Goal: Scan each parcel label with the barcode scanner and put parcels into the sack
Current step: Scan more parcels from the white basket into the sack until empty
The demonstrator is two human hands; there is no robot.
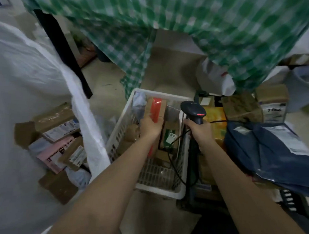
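Observation:
My left hand (150, 125) grips a brown cardboard parcel with a red tape stripe (156, 107) over the white plastic basket (119, 128). My right hand (199, 131) holds the black barcode scanner (194, 112) just right of that parcel, with a red light glowing on its head. Its black cable (171, 161) trails down across the basket. More brown parcels (168, 134) lie inside the basket. The big white sack (84, 122) stands open at the left, and several parcels (62, 148) lie in it.
A dark blue mailer bag (267, 153) lies at the right, with brown boxes (242, 108) and a yellow parcel (215, 121) behind it. A green checked cloth (217, 36) hangs overhead. A large cardboard sheet (169, 69) leans behind the basket.

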